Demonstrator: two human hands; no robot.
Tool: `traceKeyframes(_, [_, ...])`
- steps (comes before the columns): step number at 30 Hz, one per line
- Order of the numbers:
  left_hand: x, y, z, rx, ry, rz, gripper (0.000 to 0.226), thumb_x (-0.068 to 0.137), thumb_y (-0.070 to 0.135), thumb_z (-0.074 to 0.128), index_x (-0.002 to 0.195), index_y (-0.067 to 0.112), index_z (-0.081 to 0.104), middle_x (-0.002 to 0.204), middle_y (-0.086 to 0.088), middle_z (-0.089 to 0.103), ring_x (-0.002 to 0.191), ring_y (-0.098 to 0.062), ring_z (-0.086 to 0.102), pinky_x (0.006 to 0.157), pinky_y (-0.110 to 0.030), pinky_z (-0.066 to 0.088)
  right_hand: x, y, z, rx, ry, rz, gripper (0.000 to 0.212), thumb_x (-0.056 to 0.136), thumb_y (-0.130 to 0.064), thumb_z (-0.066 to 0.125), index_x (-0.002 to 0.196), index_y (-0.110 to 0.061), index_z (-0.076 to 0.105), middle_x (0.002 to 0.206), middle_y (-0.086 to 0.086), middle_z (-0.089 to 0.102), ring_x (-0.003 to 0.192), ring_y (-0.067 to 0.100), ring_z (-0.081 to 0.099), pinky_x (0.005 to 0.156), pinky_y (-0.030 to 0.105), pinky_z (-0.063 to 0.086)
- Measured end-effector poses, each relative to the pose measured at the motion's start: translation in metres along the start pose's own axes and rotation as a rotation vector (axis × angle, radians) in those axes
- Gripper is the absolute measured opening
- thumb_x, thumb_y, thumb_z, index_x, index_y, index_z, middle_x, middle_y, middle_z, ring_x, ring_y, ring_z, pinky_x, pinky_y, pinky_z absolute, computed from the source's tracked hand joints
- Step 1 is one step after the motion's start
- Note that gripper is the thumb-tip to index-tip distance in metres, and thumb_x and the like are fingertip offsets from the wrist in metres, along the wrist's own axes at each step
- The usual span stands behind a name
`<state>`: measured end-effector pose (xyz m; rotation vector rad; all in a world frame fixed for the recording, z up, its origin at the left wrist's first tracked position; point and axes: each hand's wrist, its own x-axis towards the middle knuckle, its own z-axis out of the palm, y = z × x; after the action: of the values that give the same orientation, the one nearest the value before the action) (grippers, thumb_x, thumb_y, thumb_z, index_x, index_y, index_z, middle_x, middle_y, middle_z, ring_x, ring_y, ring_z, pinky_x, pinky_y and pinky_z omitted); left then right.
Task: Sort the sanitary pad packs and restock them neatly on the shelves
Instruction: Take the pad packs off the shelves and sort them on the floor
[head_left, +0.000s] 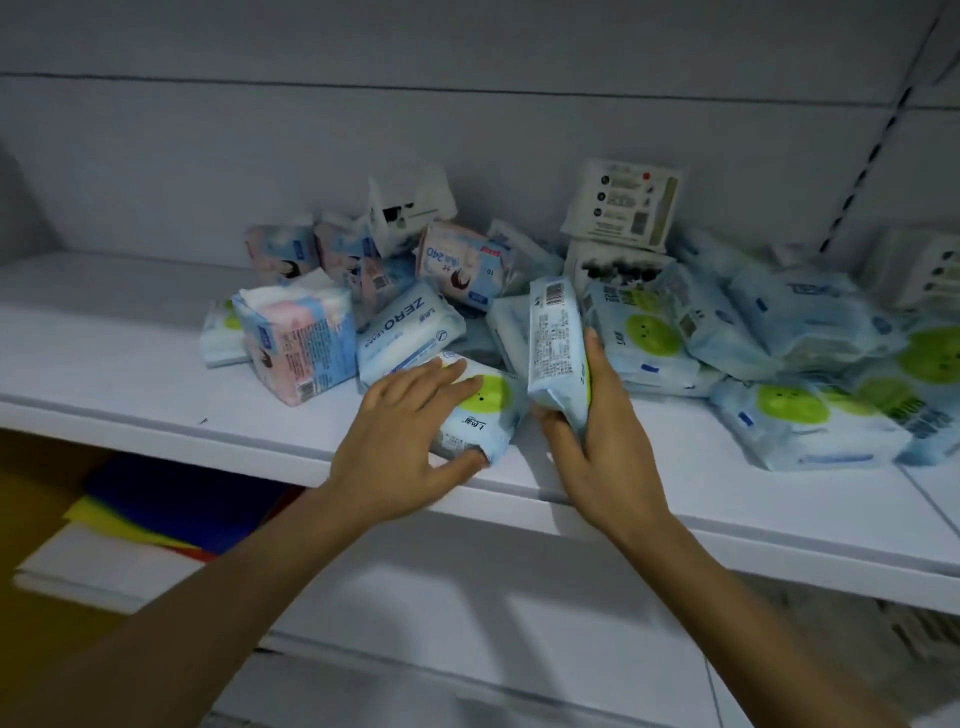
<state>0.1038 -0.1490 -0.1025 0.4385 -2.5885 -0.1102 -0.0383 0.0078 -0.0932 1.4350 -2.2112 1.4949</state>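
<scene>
A jumble of sanitary pad packs lies on a white shelf. My left hand grips a light-blue pack with a green dot lying flat near the shelf's front edge, thumb at its near end. My right hand holds a light-blue pack upright, its printed back facing me. A white "ZERO" pack and a pink-and-blue pack lie to the left. More green-dot packs pile up at the right.
White boxes stand against the back wall behind the pile. The shelf's left part holds nothing. A lower white shelf runs below. Blue, yellow and white sheets lie at the lower left. A slotted upright runs at the right.
</scene>
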Motion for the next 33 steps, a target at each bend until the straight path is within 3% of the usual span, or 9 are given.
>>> traceKeyframes(5, [0.005,0.019,-0.02,-0.24,0.066,-0.17,0.059,0.084,0.057,0.041,0.129,0.024,0.057,0.131,0.003,0.059,0.12,-0.015,0.051,0.098,-0.027,0.036,-0.002,-0.007,-0.005,0.104,-0.009,0.019,0.071,0.094,-0.05,0.045,0.153,-0.03,0.01,0.153,-0.01,0.032,0.131,0.009,0.04,0.102,0.026,0.039])
traceKeyframes(9, [0.008,0.064,-0.063,-0.831,0.424,-0.672,0.029,0.102,0.03,0.037,0.088,0.024,0.062,0.084,0.007,0.065,0.079,-0.011,0.061,0.068,-0.022,0.047,-0.005,-0.016,-0.013,0.233,-0.007,-0.031,0.056,0.093,-0.047,0.046,0.143,-0.042,0.019,0.132,-0.032,0.041,0.111,-0.008,0.048,0.089,0.017,0.044])
traceKeyframes(11, [0.003,0.075,-0.081,-1.048,0.575,-0.839,0.035,0.103,0.033,0.032,0.089,0.023,0.062,0.083,0.002,0.068,0.078,-0.016,0.064,0.067,-0.026,0.049,-0.007,-0.019,-0.016,0.322,-0.006,-0.05,0.051,0.093,-0.045,0.049,0.138,-0.043,0.025,0.122,-0.044,0.039,0.108,-0.017,0.048,0.09,0.02,0.047])
traceKeyframes(13, [-0.007,0.077,-0.095,-1.159,0.667,-0.911,0.043,0.102,0.039,0.029,0.101,0.016,0.066,0.093,-0.007,0.072,0.087,-0.027,0.066,0.072,-0.031,0.05,-0.01,-0.026,-0.015,0.373,0.018,-0.118,0.052,0.095,-0.042,0.052,0.141,-0.041,0.029,0.132,-0.036,0.042,0.121,-0.014,0.043,0.099,0.03,0.047])
traceKeyframes(16, [-0.027,0.078,-0.109,-1.208,0.71,-0.941,0.053,0.1,0.05,0.025,0.104,0.019,0.068,0.099,-0.008,0.074,0.097,-0.03,0.068,0.089,-0.042,0.052,-0.019,-0.056,-0.006,0.317,0.055,-0.395,0.065,0.09,-0.025,0.055,0.148,-0.025,0.025,0.152,-0.006,0.033,0.141,0.014,0.031,0.113,0.04,0.033])
traceKeyframes(19, [-0.051,0.075,-0.124,-1.368,0.627,-0.871,0.065,0.097,0.062,0.017,0.112,0.023,0.068,0.108,-0.006,0.072,0.104,-0.026,0.067,0.096,-0.048,0.05,-0.034,-0.093,0.02,0.26,-0.053,-0.633,0.067,0.087,-0.019,0.058,0.147,-0.017,0.027,0.155,0.003,0.028,0.144,0.022,0.026,0.116,0.035,0.028])
traceKeyframes(24, [-0.116,0.041,-0.161,-1.311,0.647,-0.802,0.043,0.099,0.039,0.034,0.107,0.011,0.066,0.113,-0.016,0.066,0.102,-0.026,0.063,0.087,-0.041,0.052,-0.06,-0.144,0.058,0.696,-0.226,-0.405,0.066,0.089,-0.028,0.06,0.146,-0.018,0.029,0.146,-0.012,0.042,0.134,0.007,0.042,0.101,0.02,0.042])
traceKeyframes(27, [-0.158,0.005,-0.175,-1.179,0.608,-0.78,0.048,0.092,0.048,0.055,0.128,0.016,0.056,0.119,-0.002,0.066,0.115,-0.021,0.06,0.086,-0.037,0.05,-0.077,-0.18,0.093,0.805,-0.321,-0.319,0.064,0.09,-0.036,0.06,0.143,-0.016,0.031,0.136,-0.026,0.046,0.127,-0.004,0.045,0.095,0.01,0.042])
traceKeyframes(33, [-0.262,-0.053,-0.206,-1.567,0.554,-0.795,0.06,0.088,0.058,0.049,0.138,0.025,0.05,0.138,-0.011,0.055,0.129,-0.034,0.049,0.112,-0.059,0.028,-0.112,-0.254,0.181,0.836,-0.656,-0.284,0.074,0.08,-0.077,0.047,0.136,-0.027,0.046,0.131,-0.013,0.057,0.12,0.012,0.056,0.092,0.033,0.052])
